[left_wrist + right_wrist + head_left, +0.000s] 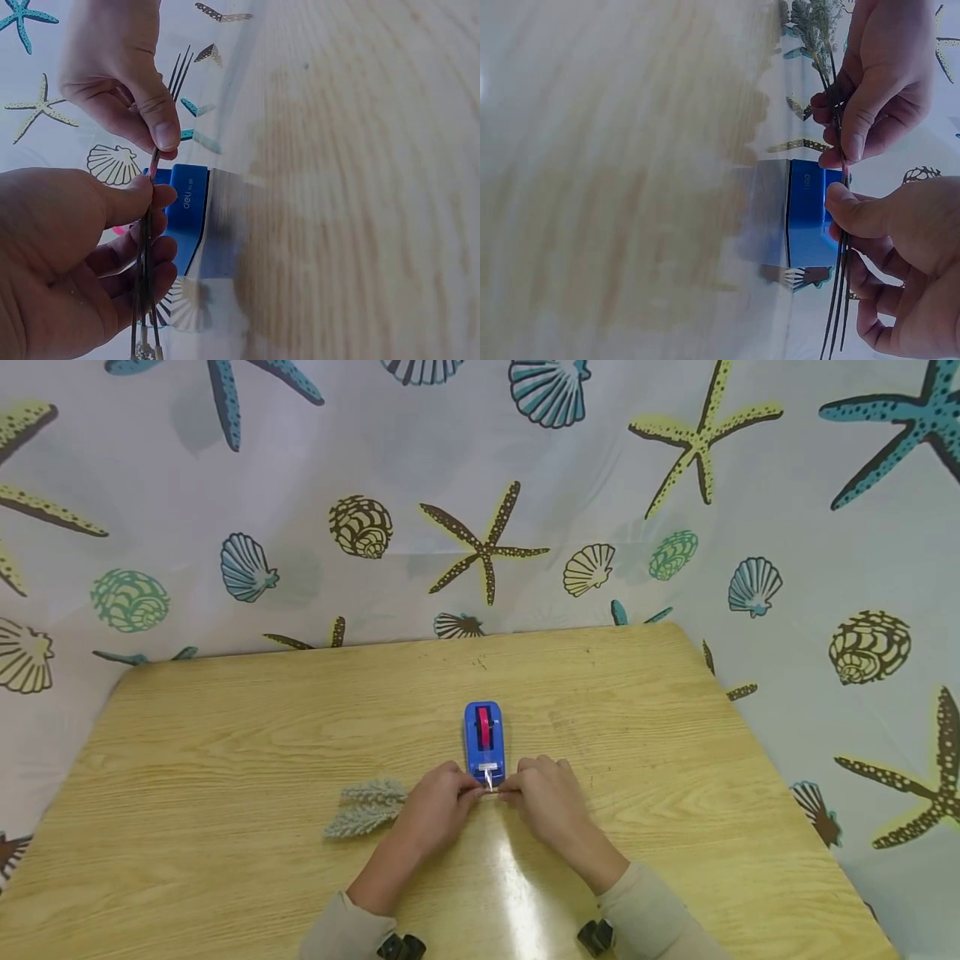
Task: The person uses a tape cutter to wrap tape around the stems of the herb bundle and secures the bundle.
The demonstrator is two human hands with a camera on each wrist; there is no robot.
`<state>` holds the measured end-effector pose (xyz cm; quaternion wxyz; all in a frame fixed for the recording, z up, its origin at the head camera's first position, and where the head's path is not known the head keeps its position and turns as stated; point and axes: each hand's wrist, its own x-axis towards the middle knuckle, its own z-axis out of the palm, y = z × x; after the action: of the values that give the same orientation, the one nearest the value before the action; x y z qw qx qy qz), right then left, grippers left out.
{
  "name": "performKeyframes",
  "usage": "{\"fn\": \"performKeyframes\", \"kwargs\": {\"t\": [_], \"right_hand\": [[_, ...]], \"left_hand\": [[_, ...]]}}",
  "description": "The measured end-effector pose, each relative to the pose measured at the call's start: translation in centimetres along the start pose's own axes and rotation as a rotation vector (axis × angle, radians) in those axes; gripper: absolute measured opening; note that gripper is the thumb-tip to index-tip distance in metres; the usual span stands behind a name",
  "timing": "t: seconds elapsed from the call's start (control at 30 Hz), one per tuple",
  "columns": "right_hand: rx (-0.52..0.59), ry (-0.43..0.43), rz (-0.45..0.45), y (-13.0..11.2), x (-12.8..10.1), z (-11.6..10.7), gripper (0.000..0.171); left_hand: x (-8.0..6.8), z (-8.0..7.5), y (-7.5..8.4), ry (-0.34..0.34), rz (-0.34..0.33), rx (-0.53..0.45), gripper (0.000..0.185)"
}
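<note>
A bundle of thin dark stems (839, 285) runs crosswise between both hands. Its pale grey-green feathery heads (366, 810) extend out past the left hand. My left hand (433, 810) pinches the stems between thumb and fingers on the head side. Close beside it, my right hand (551, 802) pinches them toward the bare ends. Right in front of the fingertips stands a blue tape dispenser (471, 743) with a red-cored roll (484, 727). A short clear strip of tape (489, 778) stretches from its front to the stems between the hands.
The dispenser stands on a wood-grain table (300, 718), inward from the far edge. Behind and at the sides hangs a white cloth (420, 452) printed with starfish and shells. Dark wrist devices (401, 947) sit at both sleeves.
</note>
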<state>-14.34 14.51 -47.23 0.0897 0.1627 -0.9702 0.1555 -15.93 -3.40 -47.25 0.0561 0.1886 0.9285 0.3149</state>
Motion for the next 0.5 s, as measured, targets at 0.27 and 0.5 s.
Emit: {"fn": "performKeyframes", "kwargs": {"t": [0.27, 0.5], "right_hand": [[0.035, 0.017, 0.037, -0.14, 0.32, -0.16, 0.006], [0.018, 0.027, 0.039, -0.29, 0.50, -0.05, 0.005]], "left_hand": [[0.26, 0.13, 0.08, 0.079, -0.006, 0.023, 0.011], [0.17, 0.04, 0.12, 0.090, -0.013, 0.017, 0.008]]}}
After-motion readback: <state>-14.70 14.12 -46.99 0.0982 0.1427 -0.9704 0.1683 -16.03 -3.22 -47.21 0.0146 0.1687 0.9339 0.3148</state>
